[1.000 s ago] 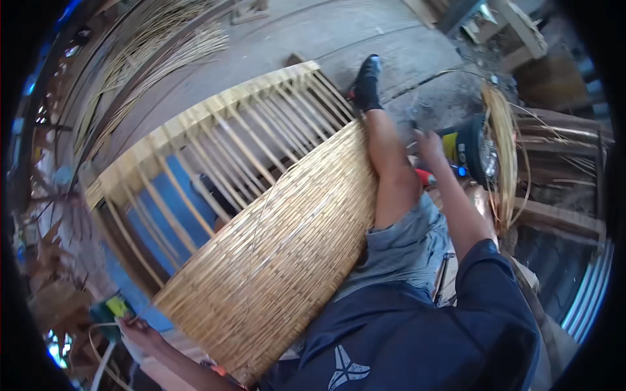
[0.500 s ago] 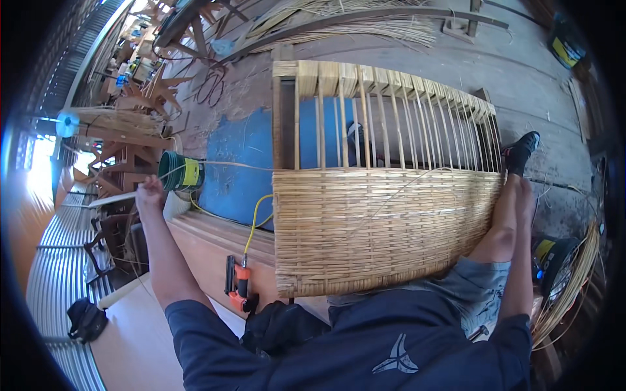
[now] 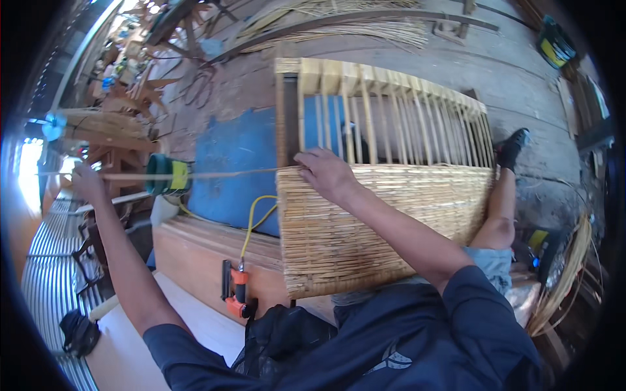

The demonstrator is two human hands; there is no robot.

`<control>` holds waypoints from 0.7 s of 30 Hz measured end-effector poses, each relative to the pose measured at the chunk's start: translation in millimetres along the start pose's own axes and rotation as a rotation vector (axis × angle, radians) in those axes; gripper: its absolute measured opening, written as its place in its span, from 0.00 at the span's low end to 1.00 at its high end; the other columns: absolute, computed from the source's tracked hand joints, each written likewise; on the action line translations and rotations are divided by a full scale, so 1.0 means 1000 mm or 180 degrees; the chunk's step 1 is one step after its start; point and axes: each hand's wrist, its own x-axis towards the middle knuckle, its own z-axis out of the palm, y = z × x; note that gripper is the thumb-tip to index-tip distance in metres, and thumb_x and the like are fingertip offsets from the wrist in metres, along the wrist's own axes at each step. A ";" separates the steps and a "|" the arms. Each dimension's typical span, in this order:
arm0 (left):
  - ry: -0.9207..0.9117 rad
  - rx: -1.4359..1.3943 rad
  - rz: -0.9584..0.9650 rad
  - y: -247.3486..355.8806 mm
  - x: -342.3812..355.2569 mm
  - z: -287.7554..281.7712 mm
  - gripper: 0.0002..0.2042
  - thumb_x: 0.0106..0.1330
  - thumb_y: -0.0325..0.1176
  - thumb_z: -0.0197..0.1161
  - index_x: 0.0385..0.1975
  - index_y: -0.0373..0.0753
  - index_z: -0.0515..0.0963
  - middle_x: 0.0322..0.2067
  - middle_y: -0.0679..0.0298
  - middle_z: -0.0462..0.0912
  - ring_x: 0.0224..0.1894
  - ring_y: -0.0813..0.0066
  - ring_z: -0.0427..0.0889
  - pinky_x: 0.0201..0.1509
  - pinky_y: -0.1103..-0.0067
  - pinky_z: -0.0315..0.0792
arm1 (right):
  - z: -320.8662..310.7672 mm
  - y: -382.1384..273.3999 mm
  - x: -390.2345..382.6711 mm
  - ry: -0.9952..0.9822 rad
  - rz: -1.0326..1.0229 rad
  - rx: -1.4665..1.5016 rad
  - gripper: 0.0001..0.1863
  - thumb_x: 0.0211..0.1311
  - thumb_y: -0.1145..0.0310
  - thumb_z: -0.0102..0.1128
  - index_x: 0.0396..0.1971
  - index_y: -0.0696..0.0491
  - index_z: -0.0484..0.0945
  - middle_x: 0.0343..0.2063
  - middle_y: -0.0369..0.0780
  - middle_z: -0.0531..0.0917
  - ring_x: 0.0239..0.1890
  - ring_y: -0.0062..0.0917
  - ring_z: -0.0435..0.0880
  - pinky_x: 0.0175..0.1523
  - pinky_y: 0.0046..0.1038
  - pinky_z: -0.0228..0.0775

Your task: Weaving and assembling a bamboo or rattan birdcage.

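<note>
A long, thin strand of rattan or cane (image 3: 222,174) runs taut leftward from the left edge of a half-woven panel (image 3: 365,221). Far out to the left, my left hand (image 3: 87,184) is closed on this strand. My right hand (image 3: 326,174) lies on the panel's upper left corner of weave, fingers bent over the top row beside the frame's left post. Its fingertips are partly hidden. The panel leans across my lap; tight weave covers its lower part. Above that, bare upright rods (image 3: 385,130) reach the wrapped top rail (image 3: 365,73).
An orange nail gun (image 3: 237,292) with a yellow hose (image 3: 250,221) lies left of the panel on a wooden bench (image 3: 195,251). Beyond are a blue sheet (image 3: 228,146) and a green bucket (image 3: 156,173). Bundles of strands (image 3: 566,280) hang at the right. A black bag (image 3: 280,335) sits beside me.
My right hand has come from beside my right leg onto the panel's left edge. My left hand has moved farther left, drawing the strand out; its loose length across the weave is gone.
</note>
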 end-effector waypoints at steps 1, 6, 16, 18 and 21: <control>-0.0241 -0.0017 -0.0143 0.002 -0.023 0.013 0.30 0.71 0.54 0.41 0.48 0.26 0.72 0.42 0.43 0.79 0.41 0.46 0.77 0.47 0.61 0.68 | -0.009 0.008 -0.006 0.0168 -0.0224 0.0080 0.16 0.63 0.68 0.52 0.50 0.51 0.74 0.48 0.42 0.77 0.55 0.38 0.72 0.60 0.35 0.65; -0.4607 0.0184 -0.1679 0.051 -0.196 0.008 0.33 0.61 0.67 0.46 0.20 0.36 0.73 0.11 0.60 0.72 0.10 0.73 0.72 0.14 0.76 0.66 | -0.111 0.106 -0.070 0.0245 0.0593 -0.0684 0.21 0.53 0.84 0.51 0.49 0.53 0.75 0.49 0.44 0.77 0.52 0.40 0.75 0.58 0.32 0.69; -0.6805 -0.2684 -0.0311 0.335 -0.375 -0.172 0.15 0.66 0.41 0.57 0.36 0.32 0.78 0.32 0.56 0.82 0.32 0.71 0.79 0.41 0.76 0.72 | -0.161 0.182 -0.125 -0.0363 0.1180 -0.1503 0.12 0.59 0.71 0.53 0.43 0.54 0.76 0.43 0.47 0.79 0.52 0.41 0.74 0.58 0.37 0.66; -0.6327 -0.2587 0.0695 0.391 -0.422 -0.155 0.14 0.67 0.40 0.55 0.34 0.33 0.77 0.29 0.53 0.80 0.29 0.65 0.77 0.40 0.74 0.71 | -0.172 0.150 -0.107 -0.0009 0.1457 -0.0727 0.11 0.62 0.73 0.49 0.42 0.56 0.75 0.39 0.51 0.79 0.43 0.44 0.79 0.48 0.39 0.72; -0.5083 -0.3227 0.0161 0.474 -0.487 -0.108 0.15 0.70 0.41 0.52 0.36 0.32 0.75 0.24 0.53 0.77 0.28 0.65 0.77 0.36 0.73 0.69 | -0.188 0.101 -0.086 0.0531 -0.0150 -0.0979 0.15 0.58 0.74 0.50 0.45 0.53 0.76 0.41 0.47 0.81 0.42 0.40 0.81 0.46 0.37 0.74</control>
